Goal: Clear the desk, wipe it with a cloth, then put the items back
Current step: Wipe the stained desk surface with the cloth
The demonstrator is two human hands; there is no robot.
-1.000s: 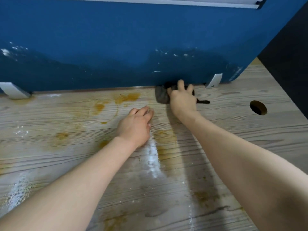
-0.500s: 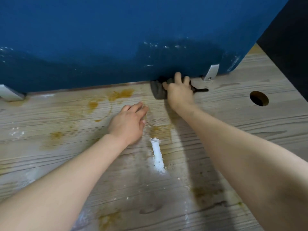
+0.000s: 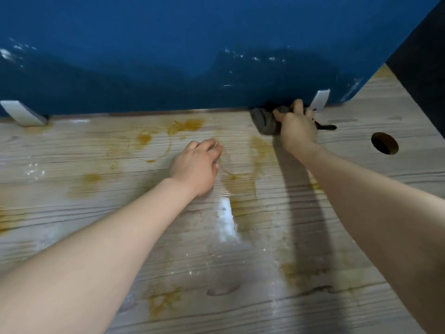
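The wooden desk [image 3: 96, 213] is bare of items, wet in patches and marked with yellow-brown stains [image 3: 185, 125]. A dark grey cloth [image 3: 265, 121] lies bunched at the desk's back edge, against the blue partition [image 3: 216, 44]. My right hand [image 3: 297, 124] presses down on the cloth with fingers spread over it; a dark tail of cloth sticks out to the right of the hand. My left hand [image 3: 196, 165] rests palm down on the desk near the middle, holding nothing.
Two white brackets [image 3: 319, 101] [image 3: 21, 114] hold the partition at the back edge; the right one is just beyond my right hand. A round cable hole [image 3: 384, 143] is in the desk at the right. A shiny wet streak [image 3: 226, 218] runs below my left hand.
My right hand has slid the cloth to the right along the back edge, closer to the right bracket. My left hand stays in place on the desk.
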